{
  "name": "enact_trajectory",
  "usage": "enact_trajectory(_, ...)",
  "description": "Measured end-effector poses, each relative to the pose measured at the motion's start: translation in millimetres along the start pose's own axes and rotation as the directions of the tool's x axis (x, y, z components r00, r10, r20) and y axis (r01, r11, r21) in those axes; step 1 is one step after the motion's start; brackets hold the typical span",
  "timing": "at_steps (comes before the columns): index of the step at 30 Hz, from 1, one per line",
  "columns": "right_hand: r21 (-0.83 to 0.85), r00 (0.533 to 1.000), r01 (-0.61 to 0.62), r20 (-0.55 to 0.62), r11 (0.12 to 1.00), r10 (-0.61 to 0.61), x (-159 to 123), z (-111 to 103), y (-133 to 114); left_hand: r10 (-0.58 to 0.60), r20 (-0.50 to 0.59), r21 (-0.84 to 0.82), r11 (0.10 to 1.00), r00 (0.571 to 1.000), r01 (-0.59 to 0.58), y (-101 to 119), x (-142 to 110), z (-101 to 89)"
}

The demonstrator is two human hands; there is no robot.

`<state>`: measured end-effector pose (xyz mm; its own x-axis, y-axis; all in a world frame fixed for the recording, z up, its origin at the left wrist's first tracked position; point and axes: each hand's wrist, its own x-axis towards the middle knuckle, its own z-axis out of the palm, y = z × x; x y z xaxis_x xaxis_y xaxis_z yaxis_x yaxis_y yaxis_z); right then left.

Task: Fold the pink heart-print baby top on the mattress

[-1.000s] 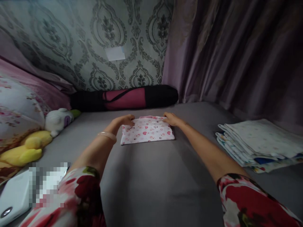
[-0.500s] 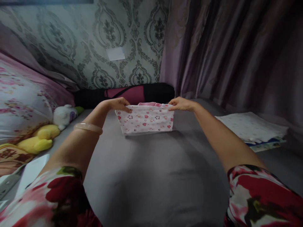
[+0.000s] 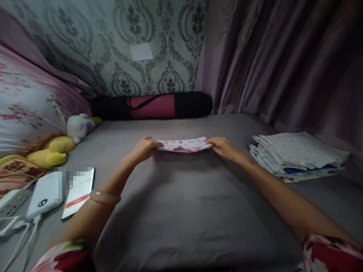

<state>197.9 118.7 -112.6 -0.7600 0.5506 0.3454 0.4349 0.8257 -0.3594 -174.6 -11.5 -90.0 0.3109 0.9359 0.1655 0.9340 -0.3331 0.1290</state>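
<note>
Between my hands, a white cloth (image 3: 183,144) printed with small pink and red hearts and flowers is stretched sideways, folded, just above the grey bed sheet (image 3: 181,204). My left hand (image 3: 147,147) pinches its left end, fingers closed. At the right end, my right hand (image 3: 224,147) grips it the same way. A pink part shows along the cloth's near edge. Whether the cloth is a garment or a plain piece cannot be made out.
A stack of folded cloths (image 3: 300,153) lies at the right. Leftward are a phone (image 3: 78,194), a white power bank (image 3: 47,192), a power strip (image 3: 14,200) with cables and plush toys (image 3: 49,153). A black and pink rolled bag (image 3: 151,105) lies along the wall.
The cloth has tipped from hanging upright to nearly flat, seen edge-on, with both hands still on its ends. My view has shifted, bringing the phone and power bank into sight.
</note>
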Motion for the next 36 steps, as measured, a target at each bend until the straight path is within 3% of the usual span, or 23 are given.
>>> enact_trajectory(4,-0.040,0.993,-0.020,0.118,0.999,0.024,-35.7,23.4,-10.9,0.008,0.097,-0.060,0.998,0.995,-0.003,15.5,-33.9,28.8)
enact_trajectory(11,-0.068,0.983,0.008,0.185,0.998,0.005,-56.6,24.9,-23.3,-0.027,0.057,-0.035,0.999,0.998,0.029,5.8,-67.3,49.5)
enact_trajectory(17,-0.011,0.981,-0.030,0.190,0.999,0.032,-51.1,22.1,-18.2,-0.058,0.132,-0.059,0.996,0.990,0.066,-6.3,-80.7,46.7)
enact_trajectory(20,0.017,0.991,-0.076,0.115,0.997,0.074,-35.6,24.7,-18.1,-0.097,0.141,-0.041,0.994,0.985,0.104,0.1,-68.6,34.8)
enact_trajectory(24,-0.093,0.974,-0.221,0.024,0.971,0.224,-6.1,40.5,-24.5,-0.170,-0.006,-0.025,0.985,0.985,0.170,26.7,-29.1,33.3)
enact_trajectory(29,-0.251,0.908,-0.381,0.080,0.890,0.411,25.8,64.8,-34.2,-0.211,-0.018,0.012,0.977,0.977,0.211,53.1,19.8,60.7)
enact_trajectory(33,-0.284,0.868,-0.450,0.085,0.847,0.490,35.5,76.0,-32.1,-0.371,-0.015,0.068,0.926,0.928,0.371,45.2,31.4,81.7)
enact_trajectory(36,-0.299,0.846,-0.477,0.097,0.827,0.524,35.9,81.0,-28.1,-0.422,0.022,0.062,0.905,0.906,0.420,36.5,30.8,88.6)
